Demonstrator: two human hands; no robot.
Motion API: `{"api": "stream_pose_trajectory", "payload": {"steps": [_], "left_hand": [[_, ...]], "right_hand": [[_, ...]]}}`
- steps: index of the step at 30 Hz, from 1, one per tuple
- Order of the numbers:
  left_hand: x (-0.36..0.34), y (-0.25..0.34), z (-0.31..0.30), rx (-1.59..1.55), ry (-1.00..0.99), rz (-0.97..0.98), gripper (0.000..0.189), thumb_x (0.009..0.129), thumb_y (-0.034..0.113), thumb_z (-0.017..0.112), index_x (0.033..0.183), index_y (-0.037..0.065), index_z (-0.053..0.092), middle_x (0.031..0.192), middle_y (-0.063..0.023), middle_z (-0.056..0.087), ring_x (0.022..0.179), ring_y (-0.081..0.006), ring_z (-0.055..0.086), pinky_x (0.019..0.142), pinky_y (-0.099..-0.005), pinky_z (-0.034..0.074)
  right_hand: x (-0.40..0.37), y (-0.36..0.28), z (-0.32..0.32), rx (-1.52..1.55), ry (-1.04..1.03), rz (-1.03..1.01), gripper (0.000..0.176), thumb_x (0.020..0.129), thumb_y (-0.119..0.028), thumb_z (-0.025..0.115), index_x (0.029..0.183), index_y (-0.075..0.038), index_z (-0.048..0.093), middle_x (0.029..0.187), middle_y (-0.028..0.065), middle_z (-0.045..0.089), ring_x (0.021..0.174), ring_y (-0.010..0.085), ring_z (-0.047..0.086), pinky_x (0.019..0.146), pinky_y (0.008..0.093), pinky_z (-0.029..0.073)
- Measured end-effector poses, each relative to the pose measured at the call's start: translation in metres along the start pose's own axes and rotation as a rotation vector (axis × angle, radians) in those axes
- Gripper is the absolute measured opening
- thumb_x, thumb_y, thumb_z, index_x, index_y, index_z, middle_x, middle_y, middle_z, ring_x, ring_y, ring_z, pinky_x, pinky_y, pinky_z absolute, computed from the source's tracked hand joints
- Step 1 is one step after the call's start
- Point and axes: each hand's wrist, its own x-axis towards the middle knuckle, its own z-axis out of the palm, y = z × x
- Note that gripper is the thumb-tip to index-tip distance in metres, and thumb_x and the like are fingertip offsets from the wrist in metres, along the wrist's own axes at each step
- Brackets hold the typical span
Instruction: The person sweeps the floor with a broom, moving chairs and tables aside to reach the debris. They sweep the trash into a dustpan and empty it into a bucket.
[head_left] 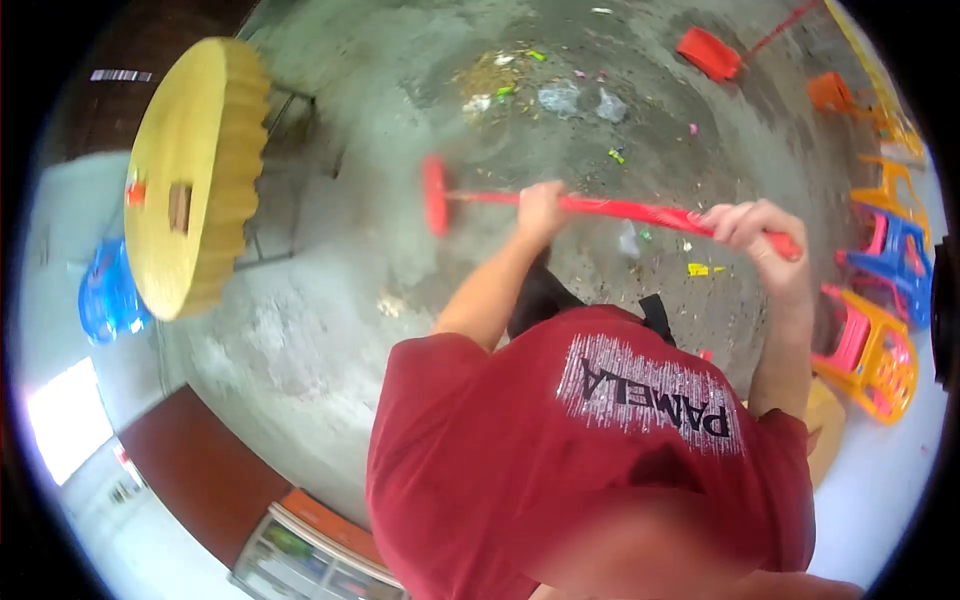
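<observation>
A red broom with a long red handle [640,210] is held across in front of me, above the concrete floor. My left hand [543,208] is closed round the lower part of the handle, not far from the head. My right hand [757,230] grips the handle close to its top end. To the left lies the broom's red head [435,195], blurred by motion and low at the floor. Ahead of the hands is a spread of litter [490,80] with dirt and scraps. Clear plastic bags [560,98] and a yellow wrapper [703,270] also lie there.
A round table with a yellow cloth [190,180] stands on the left, a blue stool [110,290] beside it. At the far right are a red dustpan [710,53] and an orange bin [830,92]. Several plastic chairs [880,355] line the right wall. A cabinet [310,560] stands lower left.
</observation>
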Motion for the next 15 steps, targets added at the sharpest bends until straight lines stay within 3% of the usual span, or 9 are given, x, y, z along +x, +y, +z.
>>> {"api": "stream_pose_trajectory", "payload": {"steps": [2,7,11,15], "left_hand": [[0.026,0.004,0.010,-0.017,-0.026,0.051,0.035,0.080,0.035,0.069,0.068,0.004,0.058,0.071,-0.0198,0.062,0.072,-0.0406,0.060,0.064,-0.0463,0.046],[0.049,0.088,0.046,-0.164,-0.181,0.251,0.036,0.078,0.038,0.068,0.066,0.006,0.057,0.070,-0.0183,0.062,0.073,-0.0371,0.061,0.068,-0.0466,0.045],[0.042,0.153,0.070,-0.148,-0.459,0.452,0.020,0.076,0.024,0.067,0.074,0.005,0.061,0.076,-0.0206,0.064,0.076,-0.0403,0.062,0.067,-0.0474,0.049],[-0.001,0.186,0.100,-0.014,-0.698,0.670,0.023,0.073,0.027,0.072,0.076,0.006,0.062,0.075,-0.0186,0.064,0.074,-0.0388,0.063,0.064,-0.0456,0.050]], "right_hand": [[0.006,0.001,-0.005,-0.011,0.042,0.028,0.011,0.086,-0.004,0.055,0.077,0.003,0.055,0.080,0.0145,0.063,0.089,0.0291,0.061,0.087,0.0440,0.046],[-0.047,-0.042,-0.033,-0.068,0.303,0.014,0.014,0.086,-0.008,0.057,0.076,0.001,0.055,0.080,0.0138,0.062,0.086,0.0291,0.061,0.087,0.0444,0.046],[-0.144,-0.049,-0.044,-0.068,0.658,0.047,0.018,0.088,-0.018,0.058,0.081,-0.002,0.052,0.082,0.0135,0.062,0.088,0.0298,0.061,0.089,0.0451,0.047],[-0.255,-0.044,-0.015,-0.051,1.033,0.068,0.023,0.090,-0.026,0.058,0.084,-0.004,0.052,0.085,0.0127,0.061,0.091,0.0293,0.060,0.090,0.0457,0.046]]}}
